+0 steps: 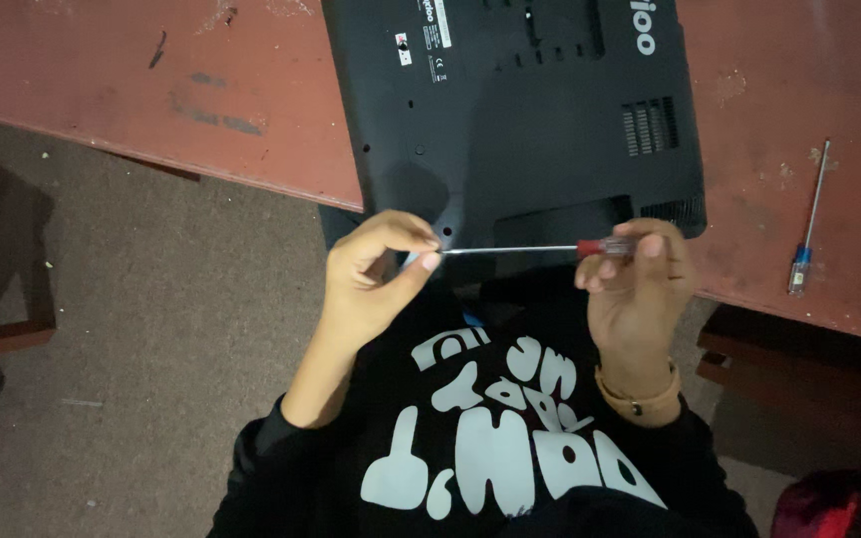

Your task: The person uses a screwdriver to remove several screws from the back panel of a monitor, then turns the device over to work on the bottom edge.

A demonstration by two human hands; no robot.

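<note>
A view looking down from a person's head at their two bare hands, held in the middle of the frame just below the near edge of a black laptop (520, 110) that lies upside down on a worn reddish table (201, 90). The right hand (638, 289), right of centre, has its fingers curled closed around the red handle of a thin screwdriver (540, 248). The screwdriver lies nearly level, its long axis running left to right across the frame, with the metal shaft pointing toward the left hand (376, 274). That hand, left of centre, pinches thumb and forefinger together right at the shaft's tip; whether something tiny sits between them cannot be made out. The tip end lies just at the laptop's lower edge. A second screwdriver with a blue handle (809, 221) rests on the table at the far right, well apart from both hands.
</note>
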